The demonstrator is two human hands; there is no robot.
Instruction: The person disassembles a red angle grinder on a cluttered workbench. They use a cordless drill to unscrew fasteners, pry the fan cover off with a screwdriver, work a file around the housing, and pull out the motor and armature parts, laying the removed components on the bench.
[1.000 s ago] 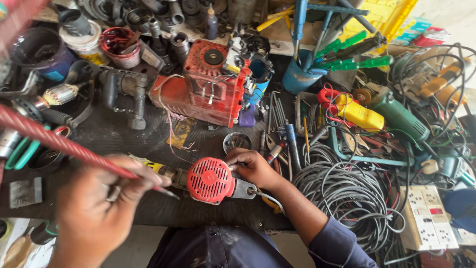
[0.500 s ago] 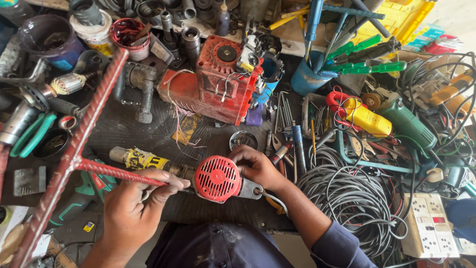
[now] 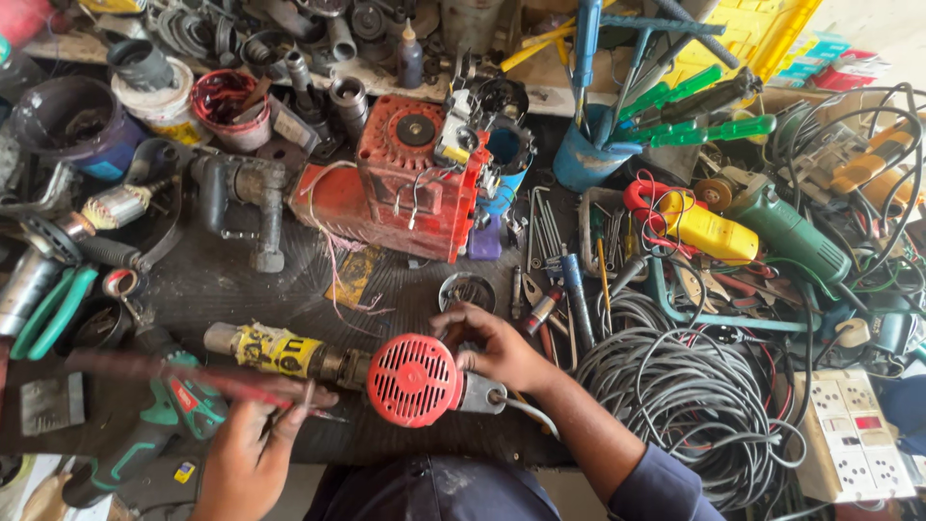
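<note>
A power tool with a round red vented end cap [image 3: 413, 379] and a yellow-taped body [image 3: 275, 349] lies on its side near the front of the bench. My right hand [image 3: 494, 347] rests on the tool just behind the red cap and holds it down. My left hand [image 3: 253, 452] grips a long thin red rod [image 3: 164, 370] that lies almost level and points left, its near end beside the red cap.
A large red motor housing [image 3: 405, 188] sits behind the tool. Coiled black cable [image 3: 690, 396] fills the right side. Pliers and small tools [image 3: 564, 280], a blue cup of screwdrivers [image 3: 593, 154], a green drill [image 3: 154, 429], tubs [image 3: 227, 106] and a white socket strip [image 3: 854, 449] crowd the bench.
My left hand has swung the red rod down from a steep diagonal to nearly level. My right hand has stayed on the tool.
</note>
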